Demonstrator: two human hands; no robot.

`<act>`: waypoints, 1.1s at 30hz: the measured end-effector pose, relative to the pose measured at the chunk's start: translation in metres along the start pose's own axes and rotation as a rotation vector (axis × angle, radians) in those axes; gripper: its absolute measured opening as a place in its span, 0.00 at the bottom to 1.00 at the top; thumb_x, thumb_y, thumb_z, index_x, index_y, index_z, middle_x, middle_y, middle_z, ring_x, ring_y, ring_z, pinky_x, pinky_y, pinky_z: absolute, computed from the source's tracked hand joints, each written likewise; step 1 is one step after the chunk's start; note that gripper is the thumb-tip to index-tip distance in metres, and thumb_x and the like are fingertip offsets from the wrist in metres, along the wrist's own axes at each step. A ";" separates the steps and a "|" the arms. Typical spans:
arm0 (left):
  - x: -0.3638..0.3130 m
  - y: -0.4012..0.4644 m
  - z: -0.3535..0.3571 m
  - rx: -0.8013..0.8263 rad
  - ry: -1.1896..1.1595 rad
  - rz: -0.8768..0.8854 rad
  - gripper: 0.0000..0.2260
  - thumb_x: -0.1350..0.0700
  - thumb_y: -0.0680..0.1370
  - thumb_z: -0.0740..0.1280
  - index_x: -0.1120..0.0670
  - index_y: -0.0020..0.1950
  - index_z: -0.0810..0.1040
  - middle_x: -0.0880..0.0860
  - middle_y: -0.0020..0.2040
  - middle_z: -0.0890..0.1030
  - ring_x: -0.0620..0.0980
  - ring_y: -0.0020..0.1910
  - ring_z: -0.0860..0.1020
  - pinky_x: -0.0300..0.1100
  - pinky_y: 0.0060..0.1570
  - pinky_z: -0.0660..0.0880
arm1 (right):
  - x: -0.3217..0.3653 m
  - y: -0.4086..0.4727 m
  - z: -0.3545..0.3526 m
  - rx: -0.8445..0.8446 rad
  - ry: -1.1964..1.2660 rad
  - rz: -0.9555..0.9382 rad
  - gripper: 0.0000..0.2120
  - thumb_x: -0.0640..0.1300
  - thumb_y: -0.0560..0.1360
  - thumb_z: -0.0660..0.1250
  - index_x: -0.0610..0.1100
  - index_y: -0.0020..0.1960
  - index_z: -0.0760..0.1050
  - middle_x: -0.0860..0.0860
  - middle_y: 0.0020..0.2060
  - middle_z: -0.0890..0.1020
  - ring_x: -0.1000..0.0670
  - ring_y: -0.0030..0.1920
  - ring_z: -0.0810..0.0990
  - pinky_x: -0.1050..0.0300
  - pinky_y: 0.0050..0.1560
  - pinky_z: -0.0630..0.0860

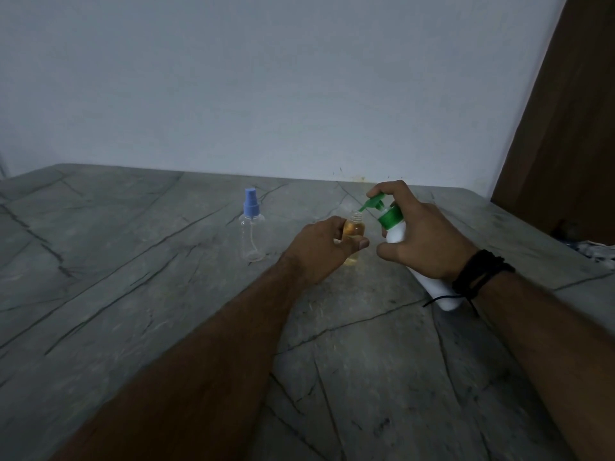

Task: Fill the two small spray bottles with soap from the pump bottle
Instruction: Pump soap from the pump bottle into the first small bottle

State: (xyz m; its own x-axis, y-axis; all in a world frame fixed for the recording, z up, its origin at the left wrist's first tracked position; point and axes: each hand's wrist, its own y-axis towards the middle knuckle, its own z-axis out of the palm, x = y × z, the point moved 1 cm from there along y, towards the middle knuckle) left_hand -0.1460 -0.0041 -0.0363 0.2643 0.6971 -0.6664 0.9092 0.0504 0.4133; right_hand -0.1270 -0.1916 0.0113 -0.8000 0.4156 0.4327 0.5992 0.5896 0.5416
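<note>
My left hand [324, 249] grips a small clear spray bottle [354, 231] with its top off; amber soap fills most of it and it stands on the grey stone table [166, 294]. My right hand [422, 231] holds the white pump bottle [396, 232] tilted, a finger resting on its green pump head [374, 202]. The green nozzle tip sits right at the small bottle's open neck. A second small spray bottle [252, 231], clear and looking empty, stands upright to the left with its blue spray cap on.
A pale wall runs along the table's far edge. A brown wooden panel [565, 128] stands at the right. A bit of patterned cloth [599, 251] lies at the right table edge. A black cord band circles my right wrist.
</note>
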 end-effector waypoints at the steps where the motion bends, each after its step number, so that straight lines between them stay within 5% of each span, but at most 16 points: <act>1: 0.000 0.000 0.000 0.001 0.006 0.000 0.17 0.39 0.74 0.67 0.46 0.58 0.78 0.46 0.54 0.81 0.43 0.53 0.77 0.40 0.51 0.71 | 0.000 0.000 0.000 -0.001 0.002 0.000 0.33 0.38 0.67 0.74 0.53 0.67 0.65 0.49 0.37 0.80 0.50 0.35 0.80 0.51 0.38 0.76; 15: 0.001 0.000 0.000 0.006 0.001 -0.010 0.17 0.38 0.74 0.67 0.45 0.58 0.77 0.46 0.55 0.81 0.43 0.53 0.77 0.39 0.50 0.70 | -0.002 0.000 0.001 -0.001 0.011 -0.010 0.34 0.37 0.66 0.74 0.53 0.68 0.65 0.54 0.37 0.80 0.54 0.35 0.79 0.63 0.35 0.74; 20: 0.000 0.000 0.000 0.002 0.011 -0.005 0.17 0.38 0.74 0.67 0.46 0.58 0.77 0.46 0.55 0.81 0.43 0.53 0.76 0.39 0.49 0.69 | -0.003 0.000 0.001 0.006 0.006 -0.011 0.34 0.38 0.66 0.74 0.53 0.67 0.65 0.52 0.36 0.80 0.53 0.34 0.79 0.60 0.34 0.75; 24: 0.001 0.000 -0.001 0.012 0.010 -0.008 0.18 0.38 0.74 0.67 0.46 0.58 0.77 0.46 0.55 0.80 0.43 0.53 0.76 0.39 0.49 0.69 | -0.006 0.000 0.001 -0.029 0.027 -0.022 0.36 0.37 0.67 0.75 0.53 0.70 0.65 0.55 0.38 0.80 0.55 0.36 0.79 0.69 0.35 0.72; 29: 0.001 0.000 0.000 0.016 0.013 -0.005 0.20 0.37 0.74 0.66 0.47 0.61 0.76 0.46 0.57 0.80 0.42 0.53 0.76 0.38 0.47 0.68 | -0.012 -0.001 0.003 -0.116 0.018 0.025 0.40 0.39 0.68 0.75 0.51 0.75 0.61 0.54 0.41 0.80 0.56 0.37 0.80 0.68 0.37 0.74; 33: 0.001 -0.001 0.001 0.002 0.022 -0.011 0.23 0.34 0.72 0.65 0.45 0.61 0.75 0.45 0.58 0.80 0.41 0.53 0.76 0.37 0.47 0.68 | -0.011 -0.002 0.005 -0.240 -0.065 0.042 0.28 0.42 0.69 0.75 0.45 0.66 0.70 0.49 0.42 0.81 0.49 0.42 0.80 0.50 0.45 0.78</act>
State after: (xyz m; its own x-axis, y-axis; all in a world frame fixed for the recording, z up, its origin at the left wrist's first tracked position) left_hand -0.1460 -0.0039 -0.0379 0.2475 0.7123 -0.6568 0.9125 0.0564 0.4051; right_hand -0.1192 -0.1941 0.0023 -0.7697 0.4845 0.4157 0.6159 0.3924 0.6832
